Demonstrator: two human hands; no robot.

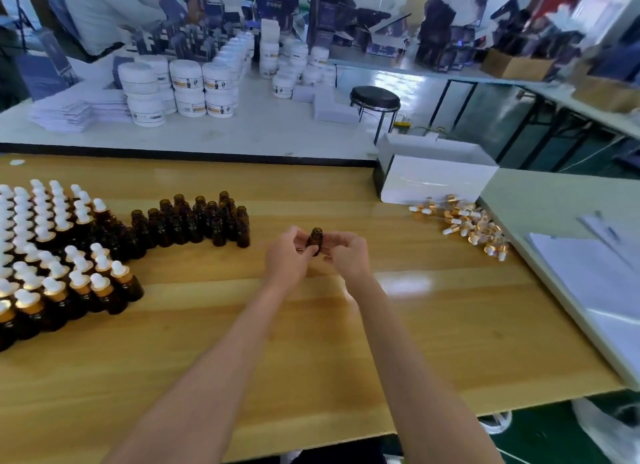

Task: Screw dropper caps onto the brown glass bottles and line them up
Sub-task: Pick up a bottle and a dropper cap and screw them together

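The wooden table (346, 342) is zoned for flow: capped bottles (52, 255) massed at its left, uncapped bottles (194, 221) beside them, loose dropper caps (464, 221) heaped towards the right. Between the two, the left hand (287, 259) grips one open brown bottle (316, 238) upright, likely for capping. The right hand (348, 255) curls beside it, its grasp unclear.

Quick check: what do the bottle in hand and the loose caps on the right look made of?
Held bottle: dark brown, glossy, likely glass. Loose dropper caps: shiny gold collars, probably metal or metallised plastic; matte white bulbs, likely rubber.
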